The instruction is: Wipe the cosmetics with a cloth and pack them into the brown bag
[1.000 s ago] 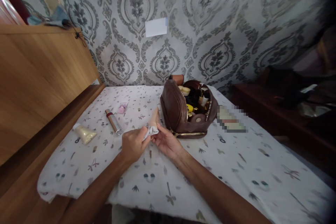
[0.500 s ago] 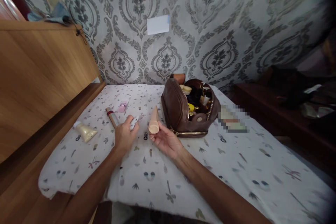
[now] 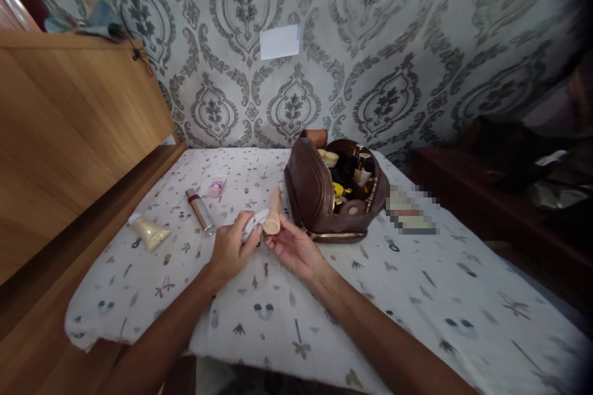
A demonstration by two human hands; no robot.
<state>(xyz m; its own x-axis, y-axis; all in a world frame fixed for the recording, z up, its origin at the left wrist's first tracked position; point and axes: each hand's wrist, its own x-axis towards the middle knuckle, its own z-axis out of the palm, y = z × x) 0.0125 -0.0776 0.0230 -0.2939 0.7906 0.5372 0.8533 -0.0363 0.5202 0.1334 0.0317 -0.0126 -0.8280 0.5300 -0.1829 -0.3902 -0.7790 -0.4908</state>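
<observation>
My right hand [image 3: 296, 248] is closed around a beige squeeze tube [image 3: 273, 213], its round cap end facing me and its flat end pointing away. My left hand [image 3: 235, 248] pinches a crumpled white cloth or wipe [image 3: 254, 223] right against the tube's cap end. Left of that hand lie a silver tube with a dark red band [image 3: 199, 210], a small pink-and-white tube [image 3: 217, 186] and a cream-coloured tube with a white cap [image 3: 151, 232]. A brown cosmetic bag [image 3: 306, 188] stands unzipped just beyond my right hand, with several bottles and jars inside.
A patterned white cloth [image 3: 324, 321] covers the table. A blurred-out flat item [image 3: 410, 211] lies right of the bag. Wooden furniture [image 3: 78, 117] borders the left, and dark clutter [image 3: 523, 166] sits at the far right. Wallpaper rises behind.
My left hand has moved right with the white cloth, from beside the silver tube to the beige tube's cap end. My right hand holds the beige tube in nearly the same place.
</observation>
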